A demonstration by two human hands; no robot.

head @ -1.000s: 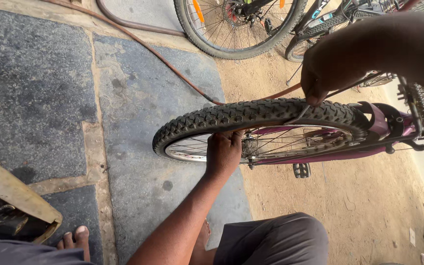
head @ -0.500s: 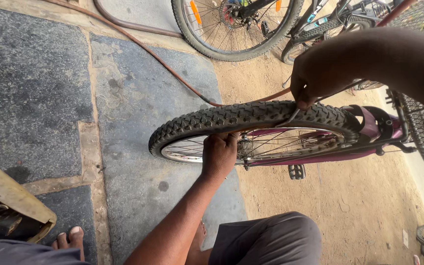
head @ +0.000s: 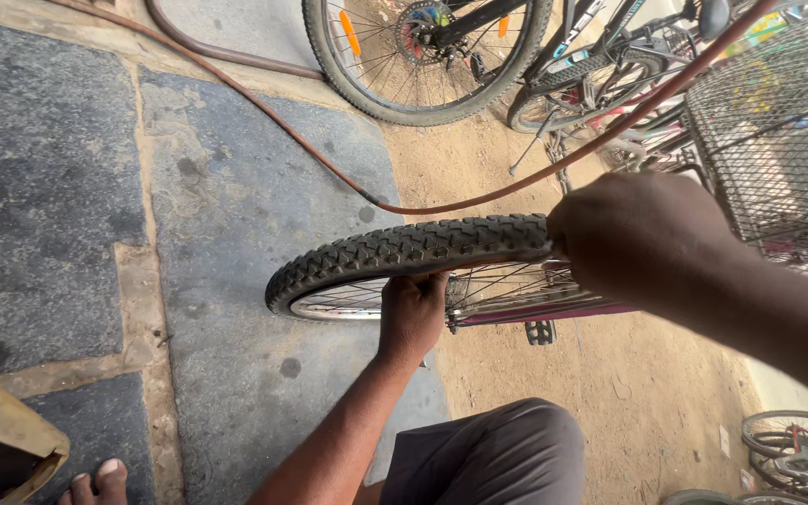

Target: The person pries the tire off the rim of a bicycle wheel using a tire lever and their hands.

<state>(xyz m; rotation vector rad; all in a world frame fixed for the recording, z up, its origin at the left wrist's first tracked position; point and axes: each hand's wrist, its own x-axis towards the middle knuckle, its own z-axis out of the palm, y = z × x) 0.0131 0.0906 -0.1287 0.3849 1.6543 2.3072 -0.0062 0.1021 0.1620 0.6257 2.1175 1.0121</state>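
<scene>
Knobby tyre (head: 404,251) of a magenta-framed bicycle lies low over the grey stone floor (head: 236,206), in the middle of the view. Left to right: wooden piece (head: 2,421) at the lower left corner, one bare toe (head: 105,479) beside it; a reddish hose (head: 264,112) crossing the stone. Left hand (head: 411,313) grips the wheel from below, fingers clenched around tyre and rim. Right hand (head: 638,234) sits on the tyre's top edge, fingers curled over it; exact hold cannot be told. Versus half a second earlier: right hand has come lower onto the tyre, left hand unchanged. Count: two hands, one hose, one wire basket (head: 778,122), at least three other bicycle wheels visible.
</scene>
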